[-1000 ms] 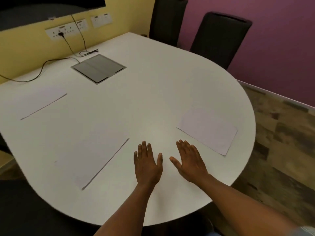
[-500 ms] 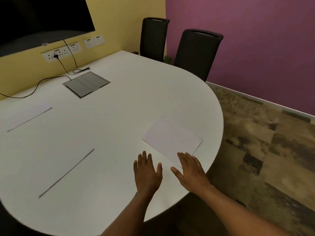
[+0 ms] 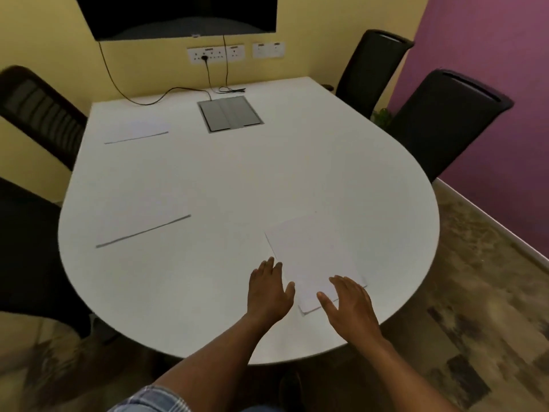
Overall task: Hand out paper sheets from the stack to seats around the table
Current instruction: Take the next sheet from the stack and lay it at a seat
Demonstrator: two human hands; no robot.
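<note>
**Partly Done: Two Sheets Laid, Two Seats Unserved**

Nearest the camera, the left hand [image 3: 269, 292] is seen flat and fully spread, palm down, holding nothing, just beside the stack's left edge. The right hand [image 3: 350, 304] is likewise spread and grips nothing; its fingertips [image 3: 337, 281] lie over the near end of the thin stack of white paper sheets [image 3: 312, 257], though contact cannot be confirmed. The stack rests near the rounded front edge of the white round-ended table [image 3: 237, 188].

Further off, one white sheet [image 3: 142, 218] is noted at the left side, by a dark seat, and another white sheet [image 3: 139, 129] by the black mesh chair [image 3: 38, 111]. No paper is seen before the two black high-backed chairs [image 3: 445, 120] at right. Distribution is judged roughly half complete.
</note>
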